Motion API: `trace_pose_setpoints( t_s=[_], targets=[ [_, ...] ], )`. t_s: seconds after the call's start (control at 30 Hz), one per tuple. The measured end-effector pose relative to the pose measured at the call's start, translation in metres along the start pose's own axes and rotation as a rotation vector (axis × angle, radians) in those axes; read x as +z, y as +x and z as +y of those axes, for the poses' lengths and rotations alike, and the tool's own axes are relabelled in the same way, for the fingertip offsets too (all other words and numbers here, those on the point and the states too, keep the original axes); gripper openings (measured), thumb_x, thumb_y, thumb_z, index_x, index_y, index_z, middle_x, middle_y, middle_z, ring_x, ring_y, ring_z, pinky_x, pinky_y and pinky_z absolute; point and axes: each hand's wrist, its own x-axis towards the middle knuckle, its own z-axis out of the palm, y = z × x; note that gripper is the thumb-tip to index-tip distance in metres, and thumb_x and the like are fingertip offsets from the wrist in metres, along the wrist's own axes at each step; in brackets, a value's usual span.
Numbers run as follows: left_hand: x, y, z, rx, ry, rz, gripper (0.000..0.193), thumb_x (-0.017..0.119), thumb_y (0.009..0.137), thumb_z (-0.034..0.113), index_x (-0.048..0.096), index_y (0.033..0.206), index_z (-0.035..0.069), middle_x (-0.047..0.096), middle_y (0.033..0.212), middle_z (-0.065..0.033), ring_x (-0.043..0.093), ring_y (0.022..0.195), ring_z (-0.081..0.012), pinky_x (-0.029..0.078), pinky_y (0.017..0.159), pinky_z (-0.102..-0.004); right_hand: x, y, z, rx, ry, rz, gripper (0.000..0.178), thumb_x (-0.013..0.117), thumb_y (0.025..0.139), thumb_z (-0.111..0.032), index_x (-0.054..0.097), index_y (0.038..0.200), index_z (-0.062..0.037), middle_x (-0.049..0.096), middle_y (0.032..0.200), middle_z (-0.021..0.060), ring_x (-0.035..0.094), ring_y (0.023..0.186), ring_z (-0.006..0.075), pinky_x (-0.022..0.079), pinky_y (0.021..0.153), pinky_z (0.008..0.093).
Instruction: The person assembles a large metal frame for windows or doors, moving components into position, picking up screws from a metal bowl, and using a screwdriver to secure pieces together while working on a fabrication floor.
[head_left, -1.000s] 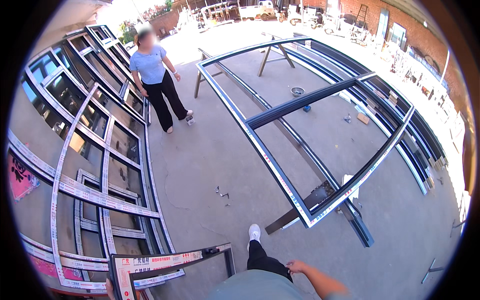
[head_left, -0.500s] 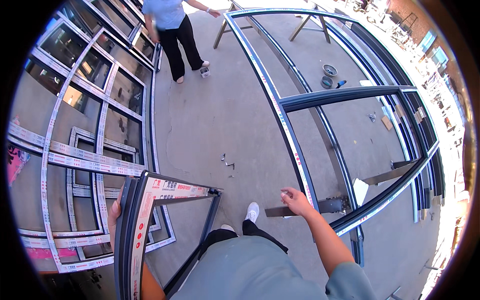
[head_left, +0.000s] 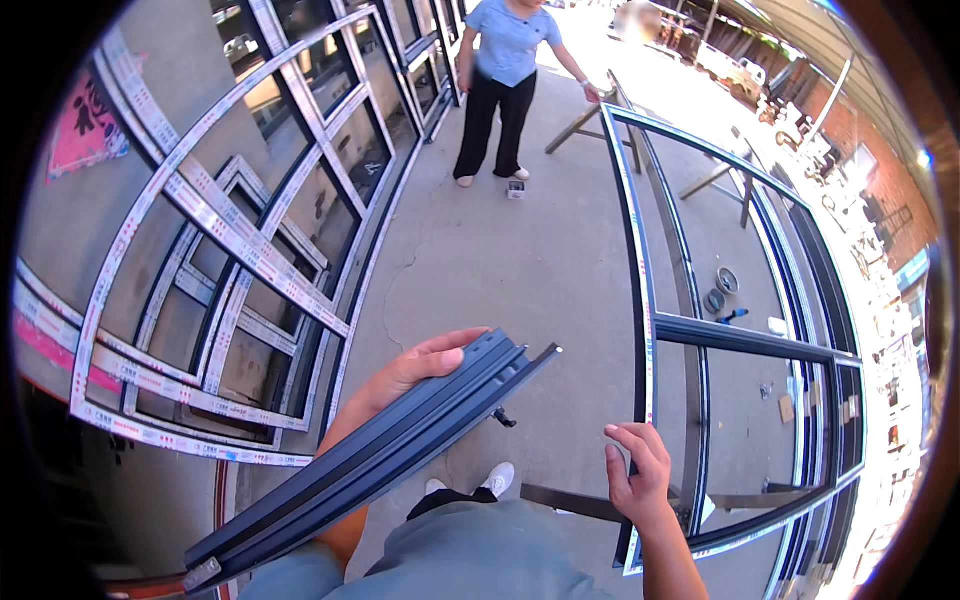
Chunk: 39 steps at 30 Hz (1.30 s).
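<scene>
My left hand (head_left: 425,362) grips a dark grey window sash (head_left: 360,450) near its upper end, thumb on top of the profile. The sash is seen nearly edge-on, slanting from lower left up toward the middle, with a small black fitting (head_left: 504,418) sticking out near its far end. Over the near left edge of a large window frame (head_left: 648,380), my right hand (head_left: 642,470) hovers with bent, parted fingers and nothing in them. Whether it touches that frame cannot be told.
Several taped frames (head_left: 265,240) lean along the left wall. A person (head_left: 505,70) stands ahead, one hand by the large frame's far corner; a small box (head_left: 516,189) lies at their feet. Trestles (head_left: 580,128) support the large frame. Bowls (head_left: 727,280) sit on the floor beneath.
The sash has turned from upright at my left to a slant before my body, its edge now facing up. My view has swung left and up. My right hand stays empty.
</scene>
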Motion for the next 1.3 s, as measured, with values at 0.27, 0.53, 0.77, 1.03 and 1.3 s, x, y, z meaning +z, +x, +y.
trace_pose_setpoints(
  t_s=[0.27,0.53,0.77,1.03,1.3],
  targets=[
    [-0.029,-0.026,-0.004,0.125,0.040,-0.168,0.059,0.060,0.103,0.029,0.041,0.152,0.003,0.057,0.140,-0.0163,0.060,0.125,-0.0190,0.050,0.107,-0.0348,0.075,0.128,-0.156,-0.649,-0.050,-0.386,0.048,0.081,0.076,-0.035,0.070,0.115,-0.0083,0.066,0.119,0.0132,0.062,0.113,0.0331,0.048,0.099,0.0489],
    [-0.059,-0.213,-0.092,-0.301,0.769,0.515,0.050,0.051,0.107,0.039,0.052,0.146,0.007,0.066,0.125,-0.0091,0.062,0.115,-0.0176,0.048,0.101,-0.0347,0.107,0.127,-0.177,-0.679,-0.173,-0.554,0.082,0.084,0.064,-0.064,0.069,0.119,-0.0043,0.067,0.118,0.0153,0.064,0.109,0.0363,0.050,0.094,0.0489],
    [0.080,-0.423,-0.058,0.507,1.107,0.856,0.054,0.071,0.095,0.030,0.059,0.142,0.006,0.071,0.110,-0.0091,0.066,0.103,-0.0211,0.051,0.093,-0.0351,0.125,0.123,-0.200,-0.616,-0.193,-0.551,0.092,0.084,0.060,-0.069,0.068,0.119,-0.0002,0.065,0.110,0.0150,0.063,0.099,0.0330,0.051,0.086,0.0441],
    [0.006,-0.500,0.025,0.109,1.706,0.881,0.057,0.073,0.092,0.042,0.063,0.139,0.011,0.066,0.121,-0.0126,0.062,0.110,-0.0296,0.051,0.091,-0.0390,0.170,0.096,-0.297,-0.704,-0.183,-0.829,0.091,0.081,0.069,-0.069,0.064,0.132,-0.0059,0.064,0.112,0.0137,0.063,0.107,0.0296,0.050,0.096,0.0409],
    [-0.009,-0.489,0.056,-0.006,2.046,0.529,0.055,0.065,0.097,0.040,0.057,0.143,0.010,0.068,0.101,-0.0133,0.069,0.083,-0.0316,0.055,0.072,-0.0431,0.195,0.060,-0.336,-0.650,-0.320,-0.759,0.088,0.080,0.070,-0.070,0.066,0.130,-0.0076,0.065,0.105,0.0096,0.065,0.098,0.0275,0.052,0.091,0.0386]
  ],
)
